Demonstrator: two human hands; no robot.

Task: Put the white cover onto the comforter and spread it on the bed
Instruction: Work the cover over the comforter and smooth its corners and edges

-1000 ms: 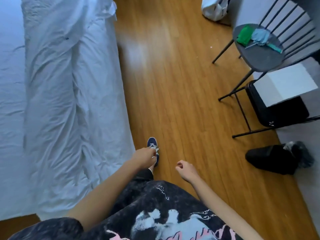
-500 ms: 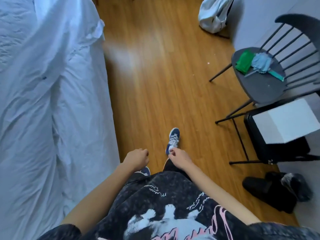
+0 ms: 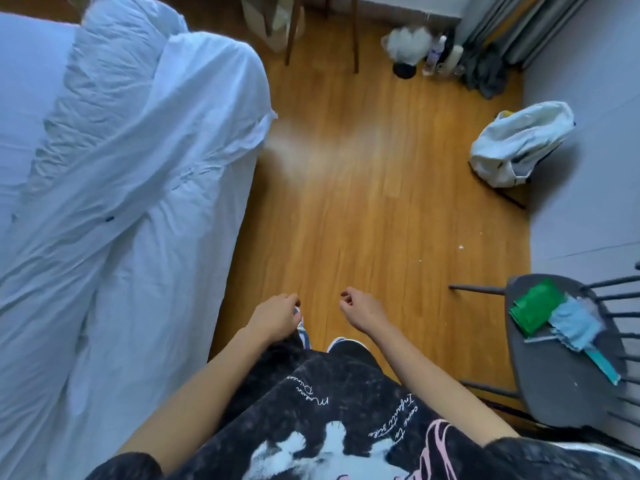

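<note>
- Person is standing on the wood floor (image 3: 363,188) beside the bed (image 3: 24,81), looking down; both forearms are hanging out in front of a dark printed shirt (image 3: 329,427).
- Left hand (image 3: 275,315) is hanging loose, fingers lightly curled, holding nothing; it is sitting near the bed's edge but not touching fabric.
- Right hand (image 3: 363,308) is hanging just beside the left, apart from it, fingers loosely curled, gripping nothing.
- White cover (image 3: 145,161) is lying bunched and heavily wrinkled along the near side of the bed, draping over the edge toward the floor.
- Cover is looking pale white-blue and creased in long diagonal folds, with a rounded hump at the far end and a small dark mark (image 3: 109,219) mid-way.
- Cannot tell whether the comforter is sitting inside the cover.
- Dark chair (image 3: 561,386) is standing at the person's right, carrying a green cloth (image 3: 531,308) and a light blue cloth (image 3: 575,323) touching each other.
- White bag (image 3: 519,143) is slumping on the floor by the wall, well apart from the bed.
</note>
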